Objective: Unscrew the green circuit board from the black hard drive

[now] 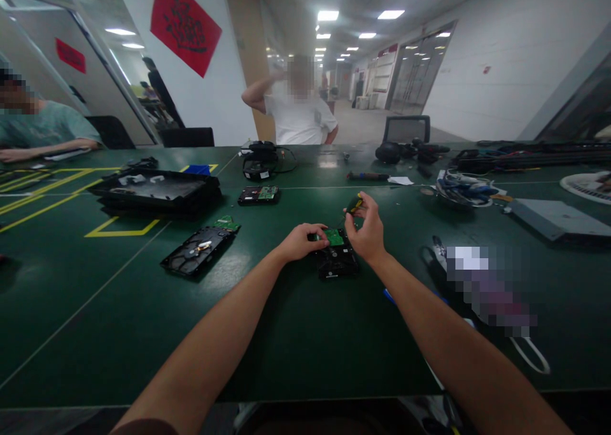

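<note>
In front of me a black hard drive [337,263] with a green circuit board [335,236] lies on the green table [305,333]. My left hand [305,241] rests on the drive's left side, its fingers on the edge of the board. A yellow and black screwdriver [354,204] is in my right hand [366,228], gripped by the handle over the board's right side. The screwdriver's tip is too small to make out. Left of my hands lies another black drive [195,250] with a circuit board at its far end. Farther back sits one more drive [259,195].
Stacked black trays [157,190] stand at the left. To the right are a grey metal box [558,219], a bundle of cables [465,190] and a blurred item with a strap [491,289]. A dark-handled tool [367,176] lies farther back. Two people are at the table.
</note>
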Available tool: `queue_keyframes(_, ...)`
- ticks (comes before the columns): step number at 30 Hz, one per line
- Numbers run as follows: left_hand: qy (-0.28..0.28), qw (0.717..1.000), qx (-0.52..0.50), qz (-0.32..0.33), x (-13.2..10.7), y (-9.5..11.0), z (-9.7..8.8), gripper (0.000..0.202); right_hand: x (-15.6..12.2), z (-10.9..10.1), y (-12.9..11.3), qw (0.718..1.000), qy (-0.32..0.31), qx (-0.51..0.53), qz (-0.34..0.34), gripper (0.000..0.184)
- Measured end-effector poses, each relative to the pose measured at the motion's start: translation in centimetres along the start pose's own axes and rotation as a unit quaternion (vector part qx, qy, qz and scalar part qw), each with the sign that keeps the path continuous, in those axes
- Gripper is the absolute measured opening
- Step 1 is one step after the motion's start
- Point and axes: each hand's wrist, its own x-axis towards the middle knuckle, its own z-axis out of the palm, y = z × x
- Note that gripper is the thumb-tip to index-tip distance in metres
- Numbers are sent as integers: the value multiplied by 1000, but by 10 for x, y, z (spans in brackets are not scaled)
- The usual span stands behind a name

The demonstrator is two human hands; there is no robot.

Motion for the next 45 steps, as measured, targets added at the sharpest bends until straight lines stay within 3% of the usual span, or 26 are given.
queue_keyframes(45,-1,1000,-6,1,1,4,0,10,0,-2,-2,999,-8,-48,-14,65)
